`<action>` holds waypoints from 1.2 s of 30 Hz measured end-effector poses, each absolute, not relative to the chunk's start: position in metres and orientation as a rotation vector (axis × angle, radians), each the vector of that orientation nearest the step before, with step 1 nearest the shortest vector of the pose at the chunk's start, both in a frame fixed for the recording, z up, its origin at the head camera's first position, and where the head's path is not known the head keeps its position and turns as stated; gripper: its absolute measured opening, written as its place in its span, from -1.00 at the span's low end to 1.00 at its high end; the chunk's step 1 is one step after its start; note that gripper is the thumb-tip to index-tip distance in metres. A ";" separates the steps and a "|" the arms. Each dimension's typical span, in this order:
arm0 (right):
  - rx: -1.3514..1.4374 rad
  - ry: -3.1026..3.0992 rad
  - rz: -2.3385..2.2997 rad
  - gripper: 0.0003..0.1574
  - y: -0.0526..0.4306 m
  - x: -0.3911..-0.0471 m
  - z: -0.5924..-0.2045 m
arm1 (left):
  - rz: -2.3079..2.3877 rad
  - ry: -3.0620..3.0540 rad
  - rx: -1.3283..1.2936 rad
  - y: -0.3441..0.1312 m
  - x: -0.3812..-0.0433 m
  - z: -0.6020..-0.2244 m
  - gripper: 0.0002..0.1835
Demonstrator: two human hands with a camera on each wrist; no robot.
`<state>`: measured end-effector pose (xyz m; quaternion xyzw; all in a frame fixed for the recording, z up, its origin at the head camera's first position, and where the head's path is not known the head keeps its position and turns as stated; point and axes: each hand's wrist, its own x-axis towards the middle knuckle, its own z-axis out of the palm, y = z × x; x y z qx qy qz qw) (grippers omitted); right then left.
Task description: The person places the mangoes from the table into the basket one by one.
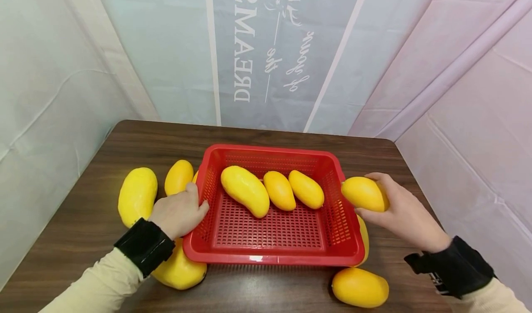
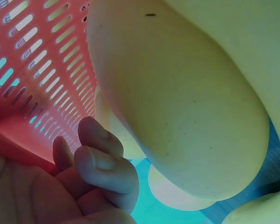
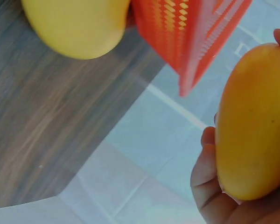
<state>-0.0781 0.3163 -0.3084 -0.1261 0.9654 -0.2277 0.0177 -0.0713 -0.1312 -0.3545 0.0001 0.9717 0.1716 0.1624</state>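
A red perforated plastic basket [image 1: 274,260] stands on the table with three yellow mangoes inside: a long curved one [image 1: 245,190] and two smaller ones, the middle [image 1: 279,191] and the right [image 1: 306,189]. My left hand [image 1: 178,212] grips its left rim, thumb on the inner side; in the left wrist view the fingers [image 2: 107,172] curl outside the perforated wall, near a large mango [image 2: 186,102]. At the right rim, my right hand [image 1: 409,217] holds another mango [image 1: 364,194] between thumb and fingers, above the table. The right wrist view shows this mango [image 3: 256,126] against the palm.
Left of the basket lie a large mango [image 1: 138,195], a smaller one [image 1: 178,177] and a big one [image 1: 180,269] near the left wrist. On the right, one mango [image 1: 363,239] is partly hidden by the basket; another [image 1: 360,287] lies nearer. Cloth walls surround the brown table [image 1: 266,287].
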 end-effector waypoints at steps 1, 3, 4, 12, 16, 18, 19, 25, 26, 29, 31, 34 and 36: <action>-0.404 3.003 -0.715 0.01 0.313 -0.077 -0.307 | 0.490 2.773 0.004 -0.131 -0.071 -0.355 -0.56; -0.428 3.009 -0.733 -0.03 0.308 -0.076 -0.305 | 0.490 2.773 0.008 -0.132 -0.072 -0.355 -0.55; -0.438 3.012 -0.740 -0.05 0.305 -0.076 -0.305 | 0.488 2.773 0.007 -0.132 -0.072 -0.355 -0.55; -0.495 3.012 -0.787 -0.15 0.286 -0.073 -0.296 | 0.485 2.762 -0.007 -0.130 -0.072 -0.355 -0.57; -0.546 3.009 -0.807 -0.19 0.275 -0.073 -0.291 | 0.488 2.757 -0.016 -0.129 -0.073 -0.356 -0.58; -0.580 2.998 -0.830 -0.18 0.269 -0.074 -0.289 | 0.491 2.755 -0.020 -0.129 -0.073 -0.356 -0.58; -0.596 2.993 -0.841 -0.18 0.267 -0.075 -0.288 | 0.491 2.756 -0.020 -0.129 -0.073 -0.357 -0.58; -0.640 2.976 -0.893 -0.19 0.252 -0.081 -0.282 | 0.488 2.762 -0.018 -0.129 -0.072 -0.357 -0.58; -0.646 2.974 -0.899 -0.20 0.249 -0.082 -0.281 | 0.487 2.762 -0.019 -0.129 -0.072 -0.357 -0.58; -0.668 2.960 -0.913 -0.21 0.242 -0.085 -0.280 | 0.484 2.765 -0.020 -0.130 -0.072 -0.357 -0.58; -0.688 2.954 -0.924 -0.21 0.238 -0.086 -0.279 | 0.483 2.765 -0.023 -0.130 -0.073 -0.357 -0.57; -0.720 2.942 -0.942 -0.21 0.231 -0.089 -0.279 | 0.484 2.767 -0.026 -0.130 -0.073 -0.358 -0.58; -0.735 2.929 -0.958 -0.21 0.226 -0.090 -0.279 | 0.485 2.768 -0.026 -0.130 -0.073 -0.358 -0.58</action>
